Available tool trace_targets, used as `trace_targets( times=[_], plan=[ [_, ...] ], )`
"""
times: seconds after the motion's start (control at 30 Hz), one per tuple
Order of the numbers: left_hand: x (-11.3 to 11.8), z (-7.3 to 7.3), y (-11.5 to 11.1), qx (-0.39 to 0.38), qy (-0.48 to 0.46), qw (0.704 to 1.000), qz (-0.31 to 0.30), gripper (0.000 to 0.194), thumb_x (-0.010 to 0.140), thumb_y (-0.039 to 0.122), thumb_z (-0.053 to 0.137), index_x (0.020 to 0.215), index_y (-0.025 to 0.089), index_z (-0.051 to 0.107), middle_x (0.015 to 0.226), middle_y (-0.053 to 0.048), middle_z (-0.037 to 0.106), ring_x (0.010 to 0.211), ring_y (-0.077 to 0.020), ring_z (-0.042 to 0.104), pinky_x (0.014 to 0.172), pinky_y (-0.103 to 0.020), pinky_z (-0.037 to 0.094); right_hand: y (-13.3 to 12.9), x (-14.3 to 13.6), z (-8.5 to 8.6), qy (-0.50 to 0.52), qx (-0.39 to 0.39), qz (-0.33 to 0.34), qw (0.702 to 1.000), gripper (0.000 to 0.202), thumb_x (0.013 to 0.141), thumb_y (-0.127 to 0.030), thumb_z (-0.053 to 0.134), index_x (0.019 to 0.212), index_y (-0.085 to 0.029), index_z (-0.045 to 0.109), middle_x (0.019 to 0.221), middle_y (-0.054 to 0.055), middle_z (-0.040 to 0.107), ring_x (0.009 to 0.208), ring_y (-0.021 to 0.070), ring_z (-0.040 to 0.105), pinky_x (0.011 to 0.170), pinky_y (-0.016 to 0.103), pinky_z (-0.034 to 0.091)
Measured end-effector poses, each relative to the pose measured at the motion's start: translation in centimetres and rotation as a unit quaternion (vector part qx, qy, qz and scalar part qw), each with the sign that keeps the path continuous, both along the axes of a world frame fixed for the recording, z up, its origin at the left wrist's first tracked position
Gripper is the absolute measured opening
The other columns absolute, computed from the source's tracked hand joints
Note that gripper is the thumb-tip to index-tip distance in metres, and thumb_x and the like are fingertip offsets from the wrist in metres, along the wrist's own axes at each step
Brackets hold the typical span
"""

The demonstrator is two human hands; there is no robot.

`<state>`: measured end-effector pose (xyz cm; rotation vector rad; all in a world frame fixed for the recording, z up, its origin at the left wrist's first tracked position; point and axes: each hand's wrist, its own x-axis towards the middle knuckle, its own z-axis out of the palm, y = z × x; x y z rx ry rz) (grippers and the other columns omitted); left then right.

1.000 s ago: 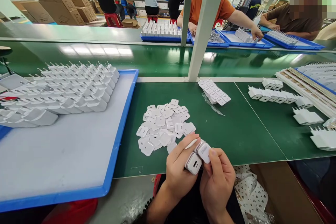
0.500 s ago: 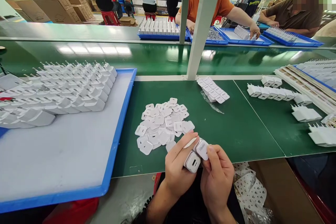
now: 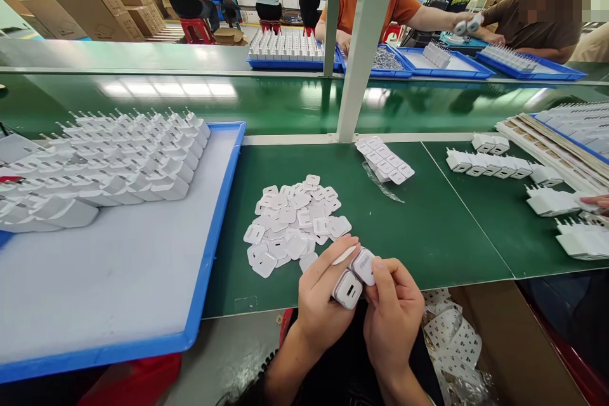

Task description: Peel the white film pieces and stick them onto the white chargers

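My left hand (image 3: 323,288) is closed around a white wall charger (image 3: 347,290), whose end with port slots faces up toward me. Between its upper fingers sits a thin white rounded piece (image 3: 343,255). Against that charger lies a second white charger (image 3: 364,265), its end face bearing grey lettering. My right hand (image 3: 394,304) pinches the edge of this lettered face between thumb and finger. Just beyond my hands is a loose pile of white rounded-square cover plates (image 3: 295,225), some with slots. The chargers' far ends are hidden by my fingers.
At left, a blue-rimmed tray (image 3: 209,247) holds rows of pronged chargers (image 3: 143,158). A sheet of white squares (image 3: 384,158) lies ahead; more chargers (image 3: 490,163) stand right. A metal post (image 3: 364,44) rises ahead. A co-worker's hand (image 3: 597,203) reaches in at right.
My hands hold nearly the same pose. A co-worker's hand has appeared at the right edge by the chargers. Across the line, the person in orange has lifted chargers from a tray toward the neighbour.
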<state>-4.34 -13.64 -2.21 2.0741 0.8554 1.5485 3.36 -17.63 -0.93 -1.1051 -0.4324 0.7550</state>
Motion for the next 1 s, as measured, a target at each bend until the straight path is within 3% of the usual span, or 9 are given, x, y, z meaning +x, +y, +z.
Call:
trace_targets(
  times=[0.23,0.43,0.7,1.0],
  plan=[
    [0.0,0.1,-0.1,-0.012,0.014,1.000,0.009,0.044,0.078,-0.001,0.065,0.119,0.015,0.063,0.121,-0.011,0.066,0.106,-0.0212,0.066,0.092,-0.031,0.058,0.2,-0.3,0.3,-0.077,-0.024,-0.039,0.996,0.034,0.088,-0.031,0.063,0.059,-0.017,0.051,0.051,-0.008,0.034,0.045,0.0063,0.028,0.040,0.016,0.028],
    [0.1,0.1,-0.2,-0.026,0.011,1.000,0.011,0.044,0.078,0.001,0.065,0.119,0.016,0.063,0.122,-0.010,0.065,0.103,-0.0201,0.067,0.090,-0.030,0.058,0.2,0.1,0.0,-0.216,-0.048,-0.060,0.973,0.030,0.090,-0.026,0.061,0.062,-0.017,0.053,0.053,-0.006,0.044,0.047,0.0073,0.038,0.045,0.018,0.034],
    [0.0,0.2,-0.2,-0.041,0.016,0.999,0.009,0.044,0.078,0.003,0.066,0.119,0.017,0.063,0.122,-0.010,0.065,0.103,-0.0202,0.067,0.089,-0.031,0.059,0.0,0.7,-0.7,-0.335,-0.033,-0.079,0.938,0.030,0.090,-0.021,0.058,0.061,-0.018,0.051,0.053,-0.007,0.044,0.047,0.0084,0.039,0.048,0.021,0.035],
    [0.0,0.7,0.0,-0.052,0.004,0.999,-0.001,0.043,0.077,0.005,0.067,0.118,0.018,0.063,0.118,-0.010,0.067,0.102,-0.0205,0.068,0.088,-0.031,0.060,0.0,1.0,-1.2,-0.401,-0.033,-0.080,0.912,0.027,0.090,-0.018,0.056,0.064,-0.020,0.048,0.055,-0.006,0.041,0.049,0.0098,0.037,0.049,0.023,0.033]
  ],
)
